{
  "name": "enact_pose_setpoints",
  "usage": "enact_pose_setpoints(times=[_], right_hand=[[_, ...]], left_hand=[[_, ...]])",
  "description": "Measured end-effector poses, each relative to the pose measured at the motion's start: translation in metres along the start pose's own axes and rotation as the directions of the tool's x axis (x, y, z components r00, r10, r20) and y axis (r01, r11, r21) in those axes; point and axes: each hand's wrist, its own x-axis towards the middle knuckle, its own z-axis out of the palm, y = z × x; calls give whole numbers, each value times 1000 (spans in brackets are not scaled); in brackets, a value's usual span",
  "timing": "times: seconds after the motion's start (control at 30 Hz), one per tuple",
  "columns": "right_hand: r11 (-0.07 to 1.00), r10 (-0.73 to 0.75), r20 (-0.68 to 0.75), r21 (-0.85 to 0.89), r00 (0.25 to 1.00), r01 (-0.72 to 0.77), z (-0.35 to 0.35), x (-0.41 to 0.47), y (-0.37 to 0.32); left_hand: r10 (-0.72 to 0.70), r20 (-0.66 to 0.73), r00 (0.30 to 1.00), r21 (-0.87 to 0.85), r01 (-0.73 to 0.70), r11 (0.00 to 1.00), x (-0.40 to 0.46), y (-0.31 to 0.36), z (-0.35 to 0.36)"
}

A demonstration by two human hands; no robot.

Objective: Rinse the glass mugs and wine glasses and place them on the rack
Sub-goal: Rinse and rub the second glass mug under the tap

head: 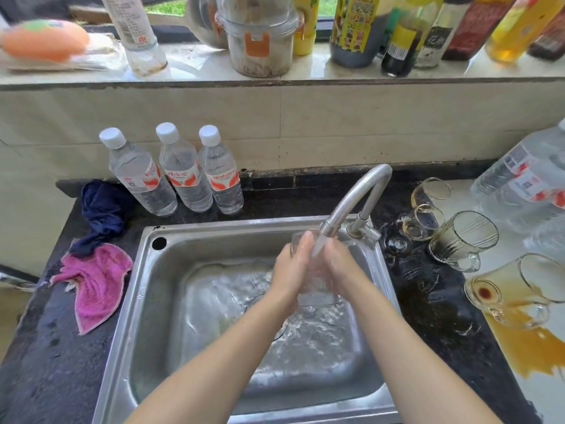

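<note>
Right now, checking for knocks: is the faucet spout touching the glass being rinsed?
Cannot tell. In the head view the faucet spout overlaps the glass rim; blur hides any gap.

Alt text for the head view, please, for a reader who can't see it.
Both hands, left hand and right hand, hold a clear glass under the running faucet over a steel sink. Dirty glass mugs and wine glasses wait on the right counter.

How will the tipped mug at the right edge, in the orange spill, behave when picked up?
The mug lies on its side, so a push would probably roll it. It sits in an orange spill, so it is likely wet and slippery. It looks like thin glass, so probably fragile.
</note>
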Motion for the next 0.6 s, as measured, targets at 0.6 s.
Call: enact_pose_setpoints(times=[0.6], right_hand=[[912, 203, -149, 389, 968, -131, 3, -5, 22]], left_hand=[[329, 214, 920, 696, -380, 610, -2, 0, 12]])
